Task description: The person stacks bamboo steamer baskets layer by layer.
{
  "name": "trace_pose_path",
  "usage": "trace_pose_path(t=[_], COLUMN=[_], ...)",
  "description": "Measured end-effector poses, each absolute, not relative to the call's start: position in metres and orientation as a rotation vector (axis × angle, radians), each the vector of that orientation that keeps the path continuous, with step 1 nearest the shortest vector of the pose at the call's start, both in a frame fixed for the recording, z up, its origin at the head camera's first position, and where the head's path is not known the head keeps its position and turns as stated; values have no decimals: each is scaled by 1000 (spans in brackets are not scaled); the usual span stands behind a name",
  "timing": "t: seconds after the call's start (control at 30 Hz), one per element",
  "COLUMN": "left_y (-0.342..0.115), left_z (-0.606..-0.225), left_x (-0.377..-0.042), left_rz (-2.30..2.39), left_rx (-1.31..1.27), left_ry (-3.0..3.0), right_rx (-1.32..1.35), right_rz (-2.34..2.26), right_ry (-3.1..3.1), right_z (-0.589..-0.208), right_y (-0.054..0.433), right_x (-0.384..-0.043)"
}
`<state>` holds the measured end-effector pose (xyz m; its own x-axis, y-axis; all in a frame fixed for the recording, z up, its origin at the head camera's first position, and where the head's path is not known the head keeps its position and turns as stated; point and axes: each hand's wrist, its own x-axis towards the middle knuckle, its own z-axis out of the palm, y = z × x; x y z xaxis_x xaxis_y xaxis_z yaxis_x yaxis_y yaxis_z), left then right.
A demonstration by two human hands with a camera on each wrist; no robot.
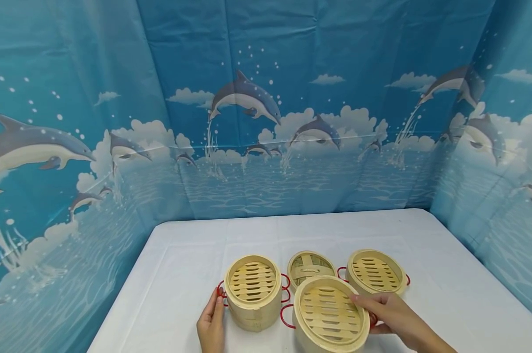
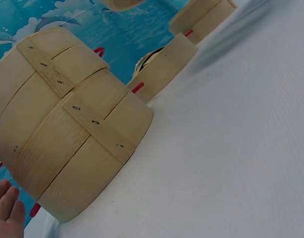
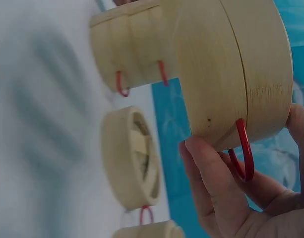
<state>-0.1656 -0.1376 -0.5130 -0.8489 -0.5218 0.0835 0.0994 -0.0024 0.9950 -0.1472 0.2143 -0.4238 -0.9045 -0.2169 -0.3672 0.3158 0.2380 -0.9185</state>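
Bamboo steamer basket (image 1: 329,321) sits in my right hand (image 1: 391,315) at the near middle of the scene, raised off the white table (image 1: 191,250), its slats facing up. My right thumb lies over the rim and the other fingers hold the side near a red handle (image 3: 245,148). To its left stands a two-tier steamer stack (image 1: 254,316); my left hand (image 1: 212,321) is at its left handles, fingers nearly straight and narrowly spread. Farther back, a woven lid (image 1: 311,270) is partly hidden behind my basket, and another slatted basket (image 1: 376,273) rests to the far right. Beyond hangs a dolphin-printed curtain (image 1: 257,191).
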Motion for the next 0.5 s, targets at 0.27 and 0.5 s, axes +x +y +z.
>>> trace_pose_path(t=[0.27, 0.5], left_y=[-138, -138], left_z=[-512, -511], left_x=[-166, -164], left_rz=[-1903, -1896], left_rx=[436, 462], left_ry=[-1855, -1887], right_rx=[-1, 39], right_rz=[-1809, -1853], right_ry=[2079, 2066], right_z=[-396, -389], right_y=[205, 184], right_x=[-162, -177])
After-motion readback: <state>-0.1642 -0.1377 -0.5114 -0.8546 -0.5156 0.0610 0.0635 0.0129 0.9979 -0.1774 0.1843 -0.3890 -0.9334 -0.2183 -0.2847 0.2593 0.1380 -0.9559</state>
